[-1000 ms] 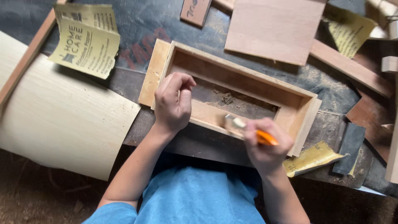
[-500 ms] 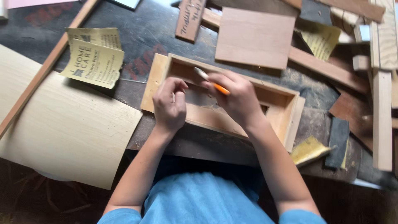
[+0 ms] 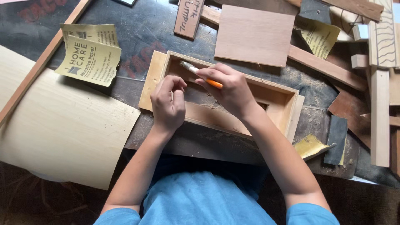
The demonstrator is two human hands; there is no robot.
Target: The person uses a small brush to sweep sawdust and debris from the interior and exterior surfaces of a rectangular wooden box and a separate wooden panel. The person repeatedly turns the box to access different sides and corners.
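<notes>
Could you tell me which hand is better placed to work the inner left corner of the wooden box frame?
Right: the right hand holds the orange-handled knife, its tip at that corner of the open wooden box frame; the left hand only steadies the frame.

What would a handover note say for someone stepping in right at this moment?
Left hand: curled on the near wall of the open wooden box, steadying it.
Right hand: holds an orange-handled tool, tip at the box's far left inner corner.
Box lies on the dusty workbench; sandpaper sheets lie to the left.
Done: box frame assembled.
Left: cannot tell how far the corner work has got.
</notes>
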